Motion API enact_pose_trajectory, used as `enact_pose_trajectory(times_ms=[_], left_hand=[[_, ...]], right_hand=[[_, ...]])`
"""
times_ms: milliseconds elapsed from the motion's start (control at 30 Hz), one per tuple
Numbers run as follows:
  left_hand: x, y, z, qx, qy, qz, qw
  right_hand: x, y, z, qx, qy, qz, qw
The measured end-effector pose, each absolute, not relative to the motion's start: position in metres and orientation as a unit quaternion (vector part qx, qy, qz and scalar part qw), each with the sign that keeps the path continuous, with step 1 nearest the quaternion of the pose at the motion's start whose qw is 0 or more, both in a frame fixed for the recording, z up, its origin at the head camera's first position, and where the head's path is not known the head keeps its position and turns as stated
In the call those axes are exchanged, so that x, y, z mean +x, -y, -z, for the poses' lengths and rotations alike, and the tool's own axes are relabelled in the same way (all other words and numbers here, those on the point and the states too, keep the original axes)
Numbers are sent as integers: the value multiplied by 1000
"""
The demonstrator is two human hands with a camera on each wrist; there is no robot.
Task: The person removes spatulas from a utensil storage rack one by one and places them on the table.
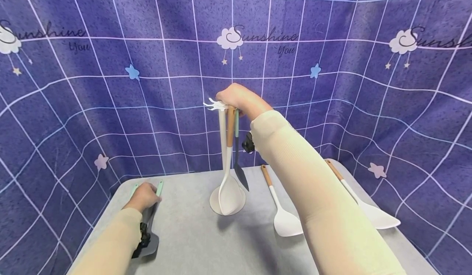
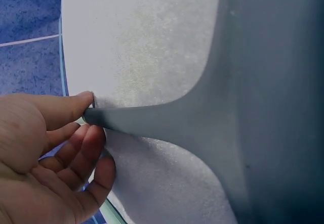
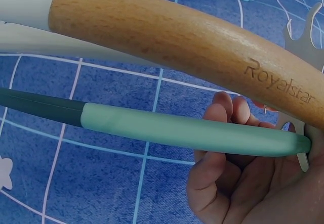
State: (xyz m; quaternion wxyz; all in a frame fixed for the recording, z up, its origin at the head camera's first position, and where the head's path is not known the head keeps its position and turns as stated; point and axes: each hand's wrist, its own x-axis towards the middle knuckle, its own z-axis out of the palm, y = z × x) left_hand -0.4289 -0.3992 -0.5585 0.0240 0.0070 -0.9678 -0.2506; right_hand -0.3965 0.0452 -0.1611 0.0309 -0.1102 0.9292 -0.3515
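At the middle of the table stands a white utensil rack (image 1: pixel 223 131) with prongs at its top and a round base. My right hand (image 1: pixel 239 98) lies over the prongs and grips the top, fingers curled. From the rack hang a white utensil with a wooden handle (image 1: pixel 230 127) and a dark utensil with a green handle (image 3: pixel 192 133). A prong shows at that green handle's end. On the left, my left hand (image 1: pixel 144 196) pinches the neck of a dark grey turner (image 2: pixel 152 120) between thumb and fingers. Green handles (image 1: pixel 160 188) show on both sides of this hand.
To the right lie a white turner (image 1: pixel 287 224) with a wooden handle and another wide white utensil (image 1: pixel 376 215) with a wooden handle, partly behind my right sleeve. A blue patterned curtain (image 1: pixel 184 62) surrounds the grey table (image 1: pixel 191 242) at its back and sides.
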Motion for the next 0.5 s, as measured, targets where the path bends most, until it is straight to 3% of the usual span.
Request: enact_pose_trajectory(times_ms=[233,500], left_hand=[[-386,361,500,8,966,258,30],[-381,314,457,-14,958,263,115]], right_hand=[[-397,-45,161,-109,-935,335,36],[-398,-44,162,-104,-930,350,32]])
